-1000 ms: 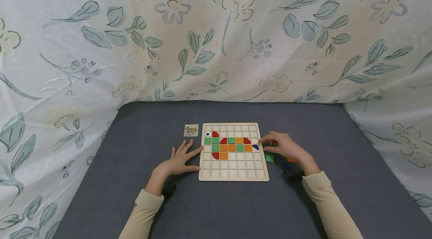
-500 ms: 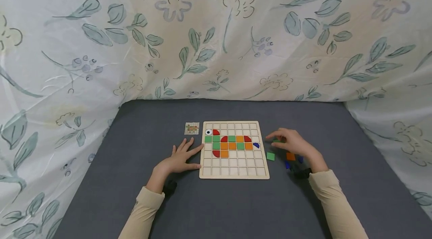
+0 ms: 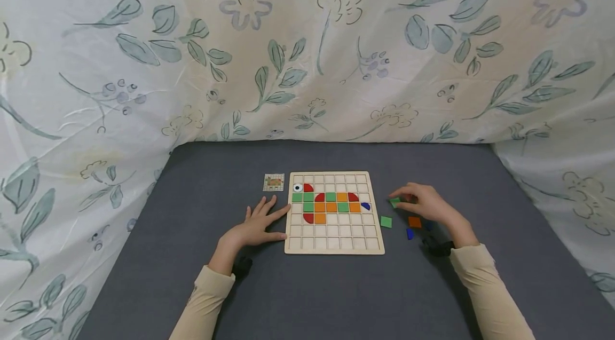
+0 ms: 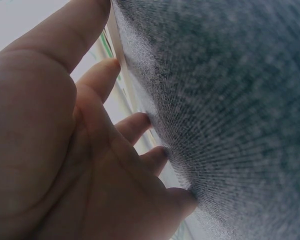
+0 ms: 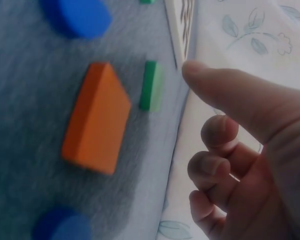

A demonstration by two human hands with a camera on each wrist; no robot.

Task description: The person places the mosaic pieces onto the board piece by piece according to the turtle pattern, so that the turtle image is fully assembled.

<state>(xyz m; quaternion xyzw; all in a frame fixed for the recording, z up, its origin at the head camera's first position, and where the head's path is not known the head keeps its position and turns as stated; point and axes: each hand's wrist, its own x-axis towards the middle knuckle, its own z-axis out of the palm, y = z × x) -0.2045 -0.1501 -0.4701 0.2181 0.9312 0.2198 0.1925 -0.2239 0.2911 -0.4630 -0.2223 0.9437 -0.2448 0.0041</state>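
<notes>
My left hand rests with spread fingers at the left edge of the wooden grid board, thumb and index finger touching its rim. Close up, the left hand has its fingertips along the board's pale edge and the cloth. Right of the board, my right hand hovers around a green square tile, thumb and index finger apart. In the right wrist view a green tile lies on the cloth, clear of the thumb. On the board, red, green and orange pieces form a figure; a blue piece sits at its right end.
Another green tile, an orange tile and a blue piece lie on the grey cloth; a second blue piece is nearby. A small picture card lies left of the board. A floral curtain hangs behind.
My right hand has drawn away from the board's right edge, moving right to the upper green tile. The left hand keeps its place on the board's edge.
</notes>
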